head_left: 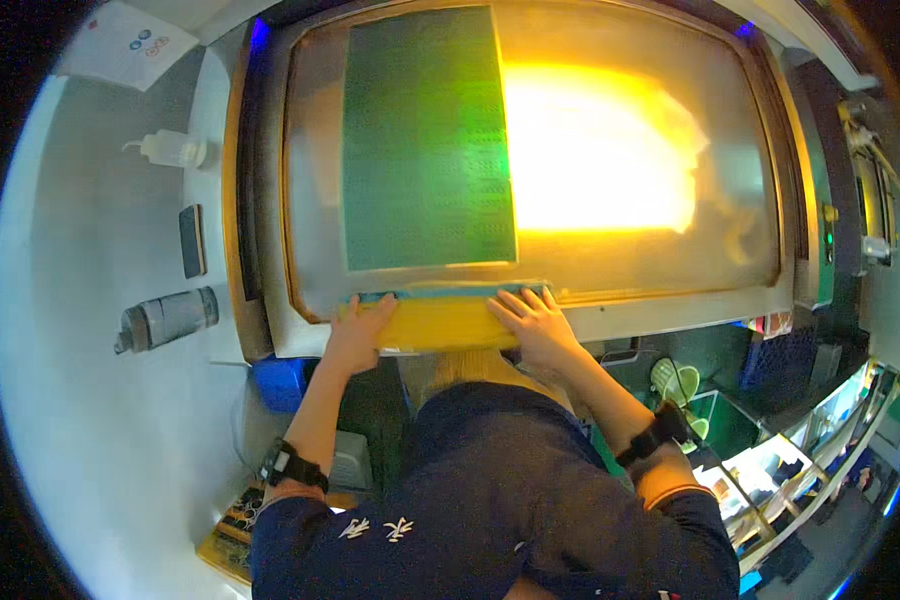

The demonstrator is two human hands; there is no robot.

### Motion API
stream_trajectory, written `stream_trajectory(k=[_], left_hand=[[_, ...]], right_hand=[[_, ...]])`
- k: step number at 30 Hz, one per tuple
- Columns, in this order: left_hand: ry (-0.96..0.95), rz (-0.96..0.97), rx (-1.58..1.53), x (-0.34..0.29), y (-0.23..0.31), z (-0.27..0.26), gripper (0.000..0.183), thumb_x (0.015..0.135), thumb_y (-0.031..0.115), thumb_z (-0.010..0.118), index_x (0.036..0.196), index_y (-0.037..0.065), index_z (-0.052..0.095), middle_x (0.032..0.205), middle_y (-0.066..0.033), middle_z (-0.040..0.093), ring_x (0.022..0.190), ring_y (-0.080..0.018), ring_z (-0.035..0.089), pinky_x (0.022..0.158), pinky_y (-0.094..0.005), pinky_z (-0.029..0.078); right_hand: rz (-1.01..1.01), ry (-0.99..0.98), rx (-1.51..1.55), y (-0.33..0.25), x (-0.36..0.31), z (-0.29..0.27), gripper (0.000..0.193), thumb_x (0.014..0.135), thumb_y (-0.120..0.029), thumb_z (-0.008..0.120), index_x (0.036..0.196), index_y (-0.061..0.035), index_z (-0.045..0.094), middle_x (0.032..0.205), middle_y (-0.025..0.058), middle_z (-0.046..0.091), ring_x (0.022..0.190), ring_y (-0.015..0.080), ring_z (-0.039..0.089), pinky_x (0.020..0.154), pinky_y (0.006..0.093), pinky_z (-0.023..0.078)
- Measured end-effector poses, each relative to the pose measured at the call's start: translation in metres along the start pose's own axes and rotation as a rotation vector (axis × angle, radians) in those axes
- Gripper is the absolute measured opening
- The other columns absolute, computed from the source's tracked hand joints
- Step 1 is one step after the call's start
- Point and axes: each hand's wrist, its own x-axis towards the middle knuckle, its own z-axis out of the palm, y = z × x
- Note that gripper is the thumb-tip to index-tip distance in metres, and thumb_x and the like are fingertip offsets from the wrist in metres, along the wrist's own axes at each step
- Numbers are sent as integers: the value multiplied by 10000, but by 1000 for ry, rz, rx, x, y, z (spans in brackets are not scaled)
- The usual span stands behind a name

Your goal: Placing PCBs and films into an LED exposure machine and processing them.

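A yellow panel [440,324] with a blue-green strip along its far edge lies at the table's front edge, close to my body. My left hand [356,335] holds its left end, with fingertips over the far edge and the thumb on the yellow face. At the right end my right hand [538,325] grips it likewise, fingers spread over the strip. The panel's underside is hidden. Just beyond it, a green rectangular board [425,140] with rows of fine marks lies flat on the left half of the framed table surface [610,262].
A bright yellow-white glare [610,150] covers the table's right half. On the left ledge are a white squeeze bottle [173,149], a dark phone [192,241] and a grey bottle-like object [170,320]. Below the table stand a blue container [280,384] and a pale green basket [676,380].
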Motion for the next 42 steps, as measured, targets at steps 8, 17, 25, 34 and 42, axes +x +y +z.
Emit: stream_trajectory(k=[8, 17, 25, 34, 42], left_hand=[[97, 49, 116, 28, 56, 17, 849, 770, 13, 624, 1521, 234, 293, 1581, 47, 287, 1390, -470, 300, 1089, -706, 222], [450, -9, 191, 281, -14, -176, 742, 829, -1, 500, 1501, 269, 337, 1575, 96, 292, 1385, -429, 326, 1065, -688, 294], [566, 9, 124, 484, -84, -335, 763, 833, 15, 533, 1508, 288, 306, 1567, 50, 319, 1394, -412, 331, 1033, -733, 310], [659, 59, 178, 479, -79, -361, 669, 846, 18, 562, 1461, 225, 396, 1488, -40, 441, 1298, -401, 445, 1025, -636, 385], [413, 103, -3, 278, -9, -212, 589, 826, 65, 629, 1391, 158, 491, 1317, -165, 572, 1247, -438, 484, 1031, -552, 390]], right_hand=[[100, 198, -119, 50, -30, 32, 642, 802, -124, 614, 1421, -200, 464, 1478, 51, 459, 1328, 291, 463, 1125, 548, 308], [98, 345, -290, 220, 235, -99, 760, 772, 66, 537, 1464, -214, 395, 1513, 34, 409, 1363, 308, 404, 1075, 528, 351], [80, 438, -361, 348, 435, -224, 702, 849, -22, 516, 1480, -292, 371, 1528, -7, 393, 1395, 263, 381, 1137, 483, 319], [66, 448, -299, 354, 453, -212, 736, 758, -59, 645, 1441, -248, 446, 1492, 47, 447, 1344, 284, 443, 1111, 471, 349], [48, 217, -162, 234, 247, -118, 686, 777, -106, 649, 1419, -245, 449, 1384, 39, 534, 1237, 267, 516, 1019, 525, 407]])
